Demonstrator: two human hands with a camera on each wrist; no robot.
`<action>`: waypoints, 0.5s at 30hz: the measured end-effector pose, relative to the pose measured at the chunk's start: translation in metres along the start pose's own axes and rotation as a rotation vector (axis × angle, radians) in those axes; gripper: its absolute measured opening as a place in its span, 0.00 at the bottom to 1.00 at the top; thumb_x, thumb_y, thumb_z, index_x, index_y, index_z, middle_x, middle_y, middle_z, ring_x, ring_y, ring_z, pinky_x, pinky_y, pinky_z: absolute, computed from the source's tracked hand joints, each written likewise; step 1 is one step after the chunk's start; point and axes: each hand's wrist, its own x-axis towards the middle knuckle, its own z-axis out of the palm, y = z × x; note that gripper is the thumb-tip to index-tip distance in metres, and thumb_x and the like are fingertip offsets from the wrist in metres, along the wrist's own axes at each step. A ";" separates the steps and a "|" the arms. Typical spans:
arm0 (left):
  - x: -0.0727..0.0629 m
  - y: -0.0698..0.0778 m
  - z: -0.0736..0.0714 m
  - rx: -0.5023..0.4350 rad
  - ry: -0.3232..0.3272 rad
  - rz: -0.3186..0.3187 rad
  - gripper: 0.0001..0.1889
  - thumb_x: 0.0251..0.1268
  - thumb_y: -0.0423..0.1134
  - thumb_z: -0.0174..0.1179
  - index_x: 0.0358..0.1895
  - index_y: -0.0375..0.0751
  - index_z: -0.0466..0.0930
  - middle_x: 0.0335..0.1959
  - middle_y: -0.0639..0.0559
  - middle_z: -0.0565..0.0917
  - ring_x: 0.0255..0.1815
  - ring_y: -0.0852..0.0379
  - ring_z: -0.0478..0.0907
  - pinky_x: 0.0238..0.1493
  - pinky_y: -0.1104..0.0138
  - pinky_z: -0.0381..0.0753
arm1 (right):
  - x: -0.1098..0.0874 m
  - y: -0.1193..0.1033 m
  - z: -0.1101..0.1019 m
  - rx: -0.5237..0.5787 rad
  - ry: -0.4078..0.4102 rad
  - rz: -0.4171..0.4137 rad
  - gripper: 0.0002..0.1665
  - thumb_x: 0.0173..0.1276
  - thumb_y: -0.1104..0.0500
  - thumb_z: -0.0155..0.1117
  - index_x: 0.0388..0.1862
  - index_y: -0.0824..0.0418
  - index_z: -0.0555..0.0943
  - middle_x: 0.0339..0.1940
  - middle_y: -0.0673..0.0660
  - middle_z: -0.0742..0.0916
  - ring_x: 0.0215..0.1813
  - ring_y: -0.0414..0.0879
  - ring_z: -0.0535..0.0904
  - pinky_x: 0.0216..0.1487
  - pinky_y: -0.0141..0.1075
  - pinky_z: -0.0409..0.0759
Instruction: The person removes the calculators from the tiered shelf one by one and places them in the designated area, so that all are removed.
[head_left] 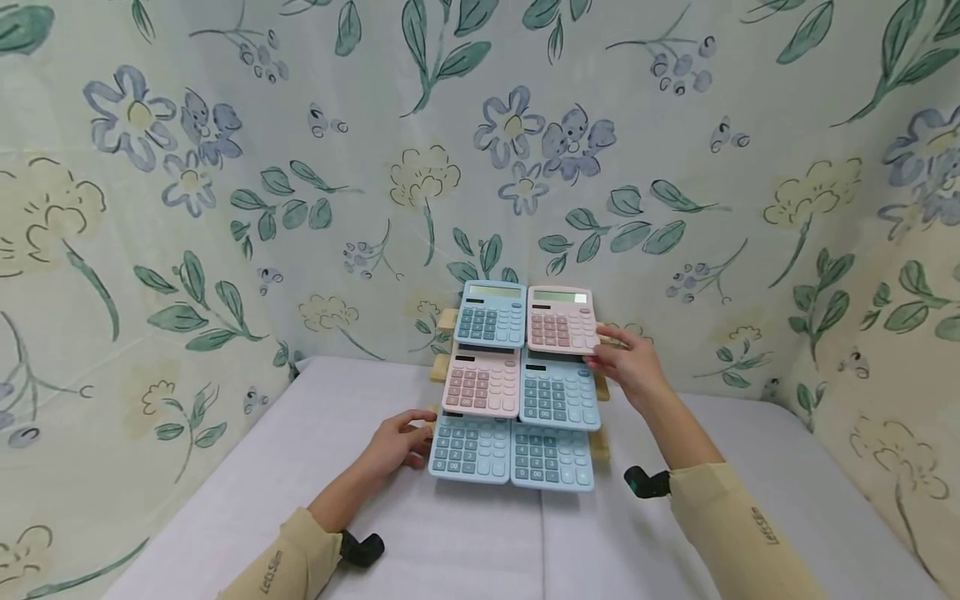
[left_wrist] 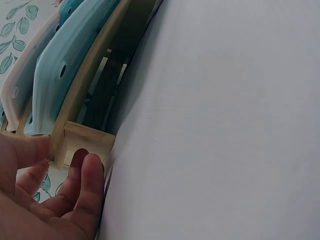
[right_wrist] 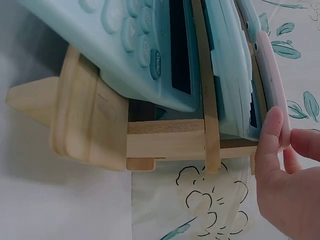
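A stepped wooden rack [right_wrist: 165, 140] bears calculators in three rows. On top are a blue calculator [head_left: 491, 315] at left and a pink calculator [head_left: 562, 321] at right. The middle row has a pink calculator [head_left: 482, 382] at left and a blue calculator [head_left: 559, 392] at right. Two blue calculators [head_left: 471, 450] lean at the bottom. My right hand [head_left: 628, 362] pinches the lower right edge of the top pink calculator between thumb and fingers. At the rack's lower left side, my left hand [head_left: 393, 443] holds the wooden end [left_wrist: 85, 140], thumb on its front edge.
The rack stands on a table with a white cloth [head_left: 300, 450], near the back edge. A floral curtain [head_left: 360, 208] hangs close behind and along both sides. Black wrist mounts [head_left: 647, 482] stick out from both beige sleeves [head_left: 738, 525].
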 end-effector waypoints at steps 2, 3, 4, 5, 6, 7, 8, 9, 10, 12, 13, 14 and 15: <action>-0.001 0.000 0.000 0.004 0.006 -0.001 0.18 0.74 0.38 0.55 0.64 0.42 0.76 0.42 0.43 0.85 0.36 0.53 0.84 0.33 0.63 0.83 | -0.001 0.001 -0.001 0.019 -0.009 0.005 0.32 0.77 0.63 0.54 0.78 0.58 0.63 0.61 0.64 0.76 0.47 0.44 0.85 0.54 0.33 0.83; -0.001 0.000 0.000 0.005 0.007 -0.001 0.18 0.74 0.38 0.55 0.64 0.42 0.76 0.42 0.43 0.85 0.36 0.53 0.84 0.33 0.62 0.83 | -0.001 0.001 -0.001 0.033 -0.013 0.007 0.32 0.77 0.63 0.54 0.78 0.58 0.62 0.61 0.63 0.76 0.47 0.44 0.85 0.54 0.33 0.83; -0.001 0.000 0.000 0.005 0.008 -0.002 0.18 0.74 0.38 0.55 0.64 0.42 0.76 0.42 0.43 0.84 0.36 0.53 0.84 0.33 0.62 0.83 | -0.001 0.001 -0.002 0.044 -0.015 0.009 0.32 0.78 0.63 0.53 0.78 0.57 0.62 0.61 0.63 0.76 0.46 0.44 0.85 0.54 0.33 0.83; -0.001 0.000 0.000 0.005 0.008 -0.004 0.18 0.75 0.39 0.55 0.64 0.43 0.76 0.43 0.43 0.84 0.36 0.53 0.84 0.33 0.62 0.83 | -0.001 0.001 -0.002 0.053 -0.019 0.009 0.32 0.78 0.63 0.53 0.79 0.57 0.61 0.61 0.63 0.76 0.46 0.43 0.85 0.53 0.33 0.83; -0.001 0.000 0.000 0.003 0.007 -0.007 0.18 0.74 0.39 0.55 0.64 0.43 0.76 0.43 0.43 0.84 0.37 0.53 0.84 0.34 0.63 0.83 | -0.001 0.001 -0.002 0.057 -0.023 0.007 0.33 0.78 0.63 0.52 0.79 0.57 0.60 0.62 0.64 0.76 0.46 0.43 0.85 0.53 0.32 0.83; 0.000 0.000 0.001 0.002 0.006 -0.009 0.18 0.75 0.39 0.55 0.64 0.43 0.76 0.43 0.43 0.84 0.37 0.53 0.84 0.34 0.63 0.83 | -0.001 0.001 -0.002 0.061 -0.029 0.003 0.34 0.78 0.63 0.53 0.80 0.57 0.59 0.63 0.64 0.75 0.46 0.43 0.85 0.54 0.32 0.83; 0.000 -0.001 0.001 0.001 0.005 -0.009 0.18 0.74 0.39 0.55 0.64 0.43 0.76 0.43 0.44 0.84 0.37 0.53 0.84 0.34 0.63 0.83 | -0.001 0.001 -0.003 0.062 -0.033 0.001 0.35 0.78 0.63 0.53 0.80 0.57 0.58 0.64 0.65 0.75 0.46 0.43 0.85 0.54 0.32 0.83; 0.000 -0.001 0.001 0.003 0.003 -0.006 0.18 0.75 0.39 0.55 0.64 0.43 0.76 0.43 0.43 0.84 0.37 0.53 0.84 0.34 0.63 0.83 | -0.001 0.001 -0.003 0.064 -0.035 0.001 0.35 0.77 0.63 0.53 0.81 0.57 0.58 0.65 0.65 0.74 0.46 0.43 0.85 0.54 0.31 0.83; 0.000 -0.001 0.001 0.002 0.003 -0.005 0.18 0.74 0.39 0.55 0.64 0.43 0.76 0.42 0.44 0.84 0.37 0.53 0.84 0.34 0.63 0.83 | 0.000 0.001 -0.003 0.062 -0.040 0.001 0.36 0.77 0.63 0.54 0.81 0.56 0.57 0.66 0.65 0.74 0.46 0.43 0.85 0.53 0.31 0.83; 0.000 -0.001 0.000 0.003 0.005 -0.001 0.18 0.74 0.38 0.55 0.64 0.42 0.76 0.42 0.44 0.84 0.36 0.53 0.84 0.33 0.63 0.83 | 0.000 0.002 -0.003 0.060 -0.049 0.002 0.37 0.77 0.63 0.55 0.81 0.55 0.57 0.66 0.64 0.74 0.47 0.43 0.85 0.53 0.31 0.83; 0.000 -0.001 0.000 0.005 0.008 0.002 0.18 0.74 0.38 0.55 0.64 0.42 0.76 0.41 0.44 0.85 0.36 0.53 0.84 0.33 0.63 0.83 | 0.001 0.002 -0.004 0.057 -0.055 0.001 0.37 0.76 0.63 0.56 0.81 0.54 0.57 0.65 0.64 0.75 0.47 0.43 0.85 0.53 0.31 0.83; 0.001 -0.001 0.000 0.006 0.010 0.006 0.18 0.74 0.38 0.55 0.64 0.41 0.76 0.41 0.44 0.85 0.36 0.53 0.83 0.32 0.63 0.83 | 0.001 0.003 -0.004 0.052 -0.059 -0.003 0.37 0.76 0.63 0.56 0.81 0.54 0.57 0.64 0.64 0.75 0.47 0.43 0.85 0.53 0.31 0.83; 0.001 -0.002 0.000 0.008 0.012 0.011 0.18 0.74 0.38 0.55 0.64 0.41 0.76 0.41 0.44 0.85 0.35 0.54 0.83 0.32 0.63 0.83 | 0.001 0.003 -0.004 0.049 -0.062 -0.005 0.37 0.76 0.63 0.56 0.81 0.54 0.58 0.64 0.64 0.75 0.47 0.43 0.85 0.53 0.31 0.83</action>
